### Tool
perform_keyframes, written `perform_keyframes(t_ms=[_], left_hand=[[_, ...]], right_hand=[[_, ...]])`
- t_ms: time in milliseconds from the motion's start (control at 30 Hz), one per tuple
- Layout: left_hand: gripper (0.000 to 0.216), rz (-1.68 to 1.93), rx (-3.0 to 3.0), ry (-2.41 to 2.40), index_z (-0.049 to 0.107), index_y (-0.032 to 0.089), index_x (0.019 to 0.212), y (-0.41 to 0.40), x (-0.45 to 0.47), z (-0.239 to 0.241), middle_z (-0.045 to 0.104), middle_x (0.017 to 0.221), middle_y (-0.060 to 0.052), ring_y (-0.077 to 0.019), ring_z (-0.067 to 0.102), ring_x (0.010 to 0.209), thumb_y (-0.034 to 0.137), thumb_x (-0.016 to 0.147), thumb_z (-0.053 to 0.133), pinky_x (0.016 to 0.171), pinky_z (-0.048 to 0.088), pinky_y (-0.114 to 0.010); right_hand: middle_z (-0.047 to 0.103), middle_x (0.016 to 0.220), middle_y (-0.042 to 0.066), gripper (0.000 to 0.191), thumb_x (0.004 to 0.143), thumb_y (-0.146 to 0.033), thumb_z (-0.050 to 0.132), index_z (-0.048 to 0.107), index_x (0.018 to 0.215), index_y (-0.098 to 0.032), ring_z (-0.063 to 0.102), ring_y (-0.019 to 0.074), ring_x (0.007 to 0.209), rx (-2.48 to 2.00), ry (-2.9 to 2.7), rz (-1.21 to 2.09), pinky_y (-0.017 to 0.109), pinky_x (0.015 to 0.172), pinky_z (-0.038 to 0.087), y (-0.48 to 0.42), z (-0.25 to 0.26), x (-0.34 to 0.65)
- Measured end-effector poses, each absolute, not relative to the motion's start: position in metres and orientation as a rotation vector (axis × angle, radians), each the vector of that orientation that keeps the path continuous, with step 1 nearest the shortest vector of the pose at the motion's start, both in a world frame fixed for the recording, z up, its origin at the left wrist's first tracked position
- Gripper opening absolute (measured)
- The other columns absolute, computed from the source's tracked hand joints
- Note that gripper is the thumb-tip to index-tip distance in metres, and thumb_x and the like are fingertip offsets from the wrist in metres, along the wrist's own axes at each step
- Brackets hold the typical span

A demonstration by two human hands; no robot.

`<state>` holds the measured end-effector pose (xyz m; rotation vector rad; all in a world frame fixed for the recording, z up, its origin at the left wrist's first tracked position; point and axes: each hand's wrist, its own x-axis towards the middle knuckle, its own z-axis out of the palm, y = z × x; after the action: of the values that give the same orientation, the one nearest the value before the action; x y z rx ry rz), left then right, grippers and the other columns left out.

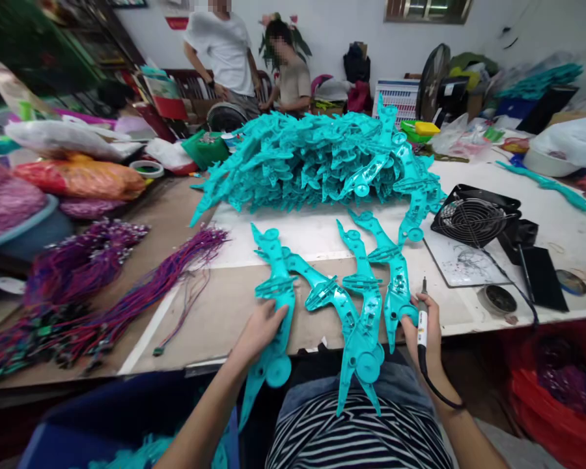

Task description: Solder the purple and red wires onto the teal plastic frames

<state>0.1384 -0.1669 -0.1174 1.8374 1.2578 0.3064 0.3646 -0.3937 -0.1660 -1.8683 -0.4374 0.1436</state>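
Note:
My left hand (261, 332) is closed on the edge of a teal plastic shell part (277, 296), which is long, curved and pointed at the ends. My right hand (430, 329) is wrapped round a soldering iron (422, 326), its tip pointing up and its black cord running down along my wrist. The right thumb also touches another teal shell part (398, 286). Between my hands, two similar parts (366, 306) lie crossed and overhang the table's front edge. Fine details inside the shells are too small to make out.
A large pile of teal parts (312, 156) stands behind. Bundles of red-blue wires (161, 286) lie at left. A black fan (473, 218), a white board (456, 264) and a solder tin (498, 299) are at right. A blue bin (78, 423) is below left. Two people are beyond the table.

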Motion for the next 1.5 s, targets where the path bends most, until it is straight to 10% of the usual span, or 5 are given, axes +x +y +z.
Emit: perform_keyframes(t_ms=[233, 867, 1133, 1300, 1500], left_hand=[[0.026, 0.162, 2.03, 1.236, 0.045, 0.022, 0.06, -0.131, 0.195, -0.095, 0.054, 0.063, 0.0, -0.021, 0.059, 0.07, 0.04, 0.078, 0.052, 0.062, 0.042, -0.028], [0.042, 0.485, 2.733, 0.57, 0.061, 0.019, 0.132, -0.238, 0.184, -0.14, 0.052, 0.147, -0.017, -0.0382, 0.045, 0.136, 0.028, 0.091, 0.059, 0.107, 0.043, -0.058], [0.039, 0.29, 2.761, 0.511, 0.062, 0.012, 0.127, -0.153, 0.189, -0.139, 0.052, 0.147, -0.02, -0.0334, 0.046, 0.14, 0.022, 0.092, 0.05, 0.116, 0.038, -0.054], [0.052, 0.496, 2.702, 0.635, 0.053, 0.017, 0.14, -0.138, 0.161, -0.122, 0.05, 0.149, -0.016, -0.0328, 0.042, 0.143, 0.042, 0.094, 0.051, 0.115, 0.04, -0.051], [0.075, 0.54, 2.451, 1.294, 0.062, 0.012, 0.125, -0.143, 0.085, -0.133, 0.065, 0.11, -0.02, -0.0377, 0.066, 0.102, 0.07, 0.079, 0.049, 0.09, 0.055, -0.052]], right_hand=[[0.067, 0.121, 0.014, 0.037, 0.086, -0.029, 0.053, 0.056, 0.122, -0.02, 0.061, 0.0301, 0.116, -2.026, -0.992, -0.404, 0.051, 0.097, 0.049, -0.379, -0.156, 0.387], [0.074, 0.105, 0.005, 0.034, 0.08, -0.028, 0.051, 0.052, 0.114, -0.024, 0.066, 0.0178, 0.075, -1.827, -0.949, 0.285, 0.031, 0.069, 0.05, -0.32, -0.114, 0.409], [0.072, 0.093, 0.005, 0.033, 0.084, -0.023, 0.046, 0.057, 0.114, -0.023, 0.062, 0.019, 0.068, -1.929, -1.173, 0.159, 0.03, 0.065, 0.047, -0.291, -0.128, 0.417], [0.067, 0.113, 0.012, 0.03, 0.086, -0.03, 0.054, 0.059, 0.114, -0.022, 0.06, 0.0288, 0.108, -1.981, -1.059, -0.087, 0.043, 0.095, 0.046, -0.281, -0.112, 0.442], [0.063, 0.111, 0.012, 0.051, 0.076, -0.025, 0.061, 0.049, 0.125, -0.018, 0.06, 0.0272, 0.104, -2.063, -0.637, -0.305, 0.042, 0.093, 0.045, -0.256, -0.09, 0.542]])
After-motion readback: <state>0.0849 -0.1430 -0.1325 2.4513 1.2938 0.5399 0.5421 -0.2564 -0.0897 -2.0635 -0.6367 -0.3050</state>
